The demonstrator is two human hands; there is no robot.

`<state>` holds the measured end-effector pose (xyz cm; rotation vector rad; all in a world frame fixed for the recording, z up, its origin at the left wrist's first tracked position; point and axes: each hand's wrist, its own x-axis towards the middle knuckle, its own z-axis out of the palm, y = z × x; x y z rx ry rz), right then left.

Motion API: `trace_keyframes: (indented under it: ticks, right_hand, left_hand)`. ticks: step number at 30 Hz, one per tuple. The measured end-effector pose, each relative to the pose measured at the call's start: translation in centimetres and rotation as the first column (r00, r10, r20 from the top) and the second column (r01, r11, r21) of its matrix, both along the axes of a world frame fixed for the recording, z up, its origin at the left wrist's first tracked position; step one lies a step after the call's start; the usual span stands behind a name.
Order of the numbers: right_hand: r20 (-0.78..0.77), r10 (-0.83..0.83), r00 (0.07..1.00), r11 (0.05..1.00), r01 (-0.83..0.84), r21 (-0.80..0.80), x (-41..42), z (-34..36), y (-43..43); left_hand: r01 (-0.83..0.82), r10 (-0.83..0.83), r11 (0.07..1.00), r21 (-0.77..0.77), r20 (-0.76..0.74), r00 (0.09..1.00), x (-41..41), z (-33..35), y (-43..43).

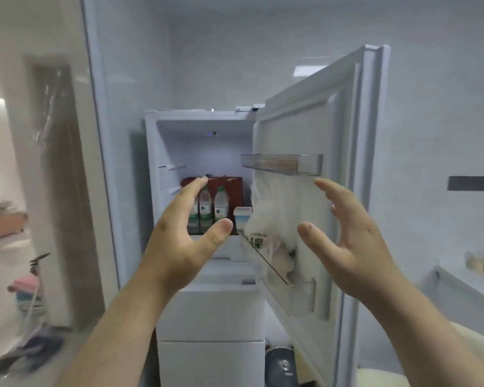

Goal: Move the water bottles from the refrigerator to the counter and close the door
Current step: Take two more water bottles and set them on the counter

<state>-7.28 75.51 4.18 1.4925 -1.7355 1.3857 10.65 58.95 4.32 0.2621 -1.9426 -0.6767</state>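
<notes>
Left hand [179, 236]: covering the leftmost of the water bottles [206, 208], at 9 o'clock of the other two. Bottle labels: reading too small. White bag [274, 219]: hiding the door bin contents. Room at 9 o'clock: blurring. Forearms: running off the bottom edge.

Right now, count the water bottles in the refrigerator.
3 in view, side by side on the shelf before a red bag: one bottle at right, one in the middle, one mostly behind the left hand. More may be hidden.
</notes>
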Motion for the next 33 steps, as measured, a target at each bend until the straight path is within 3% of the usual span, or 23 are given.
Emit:
trace_keyframes:
  ticks: [5,14,18,25,33]
  right_hand:
    - [-0.002,0.016,1.000,0.996,-0.016,0.087,2.8,-0.2,-11.6]
    - [0.036,-0.080,0.996,0.979,0.072,0.192,3.2,-0.6,-28.9]
    - [0.058,-0.119,0.991,0.973,0.105,0.206,-0.8,-0.9,-37.1]
    - [0.096,-0.113,0.989,0.985,0.098,0.144,-6.2,-2.0,-44.4]
    - [0.273,-0.089,0.958,0.993,0.063,0.103,-17.7,-3.2,-57.0]
  left_hand:
    - [-0.093,0.092,0.995,0.019,0.064,0.994,2.8,-0.4,-10.2]
    - [-0.091,0.094,0.995,-0.028,0.143,0.985,2.3,0.3,-27.8]
    - [-0.091,0.093,0.996,-0.017,0.164,0.982,-2.7,-0.3,-35.9]
    - [-0.094,0.093,0.996,-0.001,0.147,0.985,-8.0,-1.5,-41.6]
    - [-0.134,0.121,0.985,0.109,0.113,0.986,-20.1,-1.2,-51.9]
